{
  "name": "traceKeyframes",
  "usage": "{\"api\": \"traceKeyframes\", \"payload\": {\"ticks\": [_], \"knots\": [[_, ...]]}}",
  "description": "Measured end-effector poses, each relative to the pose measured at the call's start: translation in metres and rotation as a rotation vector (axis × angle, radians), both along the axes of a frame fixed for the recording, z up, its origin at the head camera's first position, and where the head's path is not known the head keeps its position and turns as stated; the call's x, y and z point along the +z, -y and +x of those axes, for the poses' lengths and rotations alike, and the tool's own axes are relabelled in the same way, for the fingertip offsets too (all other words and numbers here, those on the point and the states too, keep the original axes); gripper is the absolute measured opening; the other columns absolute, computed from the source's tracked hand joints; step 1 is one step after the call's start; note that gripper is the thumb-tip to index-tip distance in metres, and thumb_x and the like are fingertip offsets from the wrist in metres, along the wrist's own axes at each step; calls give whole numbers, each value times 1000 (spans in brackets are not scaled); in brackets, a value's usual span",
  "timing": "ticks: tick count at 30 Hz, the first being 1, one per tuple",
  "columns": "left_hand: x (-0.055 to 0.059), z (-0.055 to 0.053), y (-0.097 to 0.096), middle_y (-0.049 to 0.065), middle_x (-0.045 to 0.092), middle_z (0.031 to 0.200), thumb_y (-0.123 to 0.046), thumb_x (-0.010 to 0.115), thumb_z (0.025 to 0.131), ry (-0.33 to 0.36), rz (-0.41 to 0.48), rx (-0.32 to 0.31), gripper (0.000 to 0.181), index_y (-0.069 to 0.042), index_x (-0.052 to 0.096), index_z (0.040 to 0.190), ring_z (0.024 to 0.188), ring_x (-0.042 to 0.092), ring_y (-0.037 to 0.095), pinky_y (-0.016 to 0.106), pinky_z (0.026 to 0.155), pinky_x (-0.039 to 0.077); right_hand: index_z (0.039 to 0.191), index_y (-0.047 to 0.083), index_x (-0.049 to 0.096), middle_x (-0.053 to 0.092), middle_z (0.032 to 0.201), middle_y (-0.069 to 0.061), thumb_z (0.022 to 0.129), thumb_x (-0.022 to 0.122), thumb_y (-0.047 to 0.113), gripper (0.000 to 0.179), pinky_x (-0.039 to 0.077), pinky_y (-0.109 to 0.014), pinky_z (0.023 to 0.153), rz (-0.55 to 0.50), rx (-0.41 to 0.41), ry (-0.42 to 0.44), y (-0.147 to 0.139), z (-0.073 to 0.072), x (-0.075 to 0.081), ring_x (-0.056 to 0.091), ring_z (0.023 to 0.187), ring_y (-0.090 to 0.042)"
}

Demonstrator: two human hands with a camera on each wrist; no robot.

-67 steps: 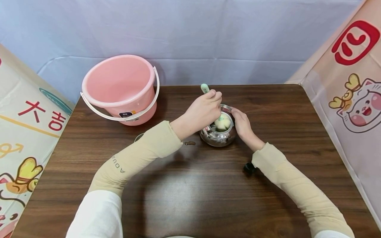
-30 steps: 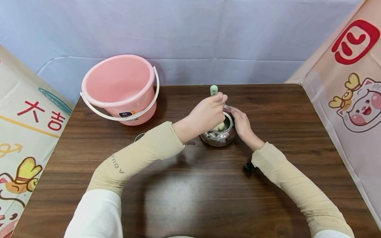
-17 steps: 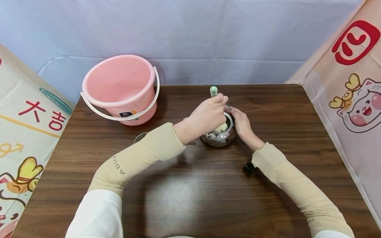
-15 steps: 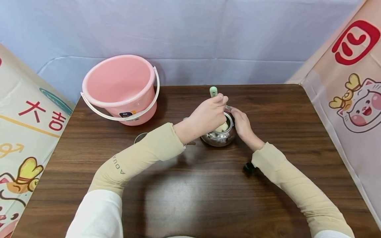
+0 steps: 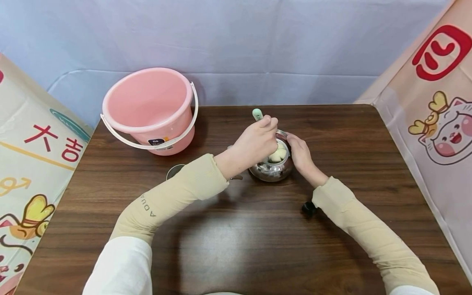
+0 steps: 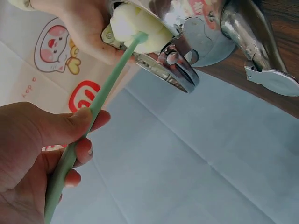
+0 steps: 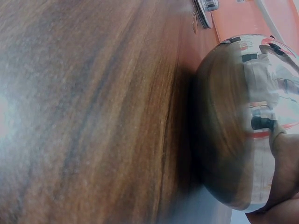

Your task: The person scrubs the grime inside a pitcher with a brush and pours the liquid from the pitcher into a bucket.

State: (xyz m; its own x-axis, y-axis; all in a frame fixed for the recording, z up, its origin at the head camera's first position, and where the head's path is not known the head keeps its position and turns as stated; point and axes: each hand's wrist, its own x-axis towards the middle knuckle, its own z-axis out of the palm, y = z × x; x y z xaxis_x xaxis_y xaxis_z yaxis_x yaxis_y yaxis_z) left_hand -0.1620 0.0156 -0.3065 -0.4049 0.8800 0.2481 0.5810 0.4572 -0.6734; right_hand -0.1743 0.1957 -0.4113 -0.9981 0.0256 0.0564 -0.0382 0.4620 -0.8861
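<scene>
In the head view my left hand (image 5: 254,141) grips the green handle (image 6: 105,91) of a sponge cup brush from above. The thumb presses along the handle, with the fingers wrapped round its other side. The brush's pale yellow sponge head (image 5: 279,154) sits in the round mouth of a shiny steel teapot (image 5: 271,172). My right hand (image 5: 302,155) holds the teapot by its right side; its thumb (image 7: 282,163) lies against the curved wall in the right wrist view. The spout (image 6: 245,32), with a small flap cover (image 6: 278,81), shows in the left wrist view.
A pink bucket (image 5: 147,98) with a white handle stands at the back left. A round metal-rimmed lid (image 5: 174,170) lies partly behind the left sleeve. A small brown piece (image 5: 237,177) lies near the teapot. Cloth walls stand behind and at both sides of the wooden table (image 5: 236,246).
The sponge head tipped down and left in the teapot's mouth, then came back toward its middle. The handle's top swung right and now leans left again. My right hand stayed in place.
</scene>
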Motion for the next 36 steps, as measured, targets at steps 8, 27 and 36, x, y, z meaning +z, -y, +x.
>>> {"api": "traceKeyframes", "payload": {"ticks": [8, 27, 36], "knots": [[-2, 2, 2, -2, 60, 78, -3, 43, 88, -9, -22, 31, 33, -19, 66, 71, 83, 35, 17, 30, 82, 21, 126, -5, 50, 48, 130, -20, 97, 27, 19, 44, 27, -36, 104, -14, 2, 0, 3, 4, 5, 41, 124, -27], [-1, 10, -1, -6, 54, 70, -5, 44, 89, -32, -65, 46, 36, -26, 59, 63, 88, 36, 19, 31, 84, 17, 126, 1, 52, 50, 130, -16, 97, 25, 23, 46, 31, -38, 101, 14, 32, -21, 0, 2, 0, 43, 122, -26], [7, 10, -1, -7, 46, 66, -5, 43, 89, -13, -139, 24, 34, -23, 59, 65, 89, 34, 16, 30, 87, 17, 125, -1, 52, 49, 130, -17, 97, 25, 22, 45, 29, -36, 103, 10, 29, -30, 0, 0, -1, 42, 123, -27]]}}
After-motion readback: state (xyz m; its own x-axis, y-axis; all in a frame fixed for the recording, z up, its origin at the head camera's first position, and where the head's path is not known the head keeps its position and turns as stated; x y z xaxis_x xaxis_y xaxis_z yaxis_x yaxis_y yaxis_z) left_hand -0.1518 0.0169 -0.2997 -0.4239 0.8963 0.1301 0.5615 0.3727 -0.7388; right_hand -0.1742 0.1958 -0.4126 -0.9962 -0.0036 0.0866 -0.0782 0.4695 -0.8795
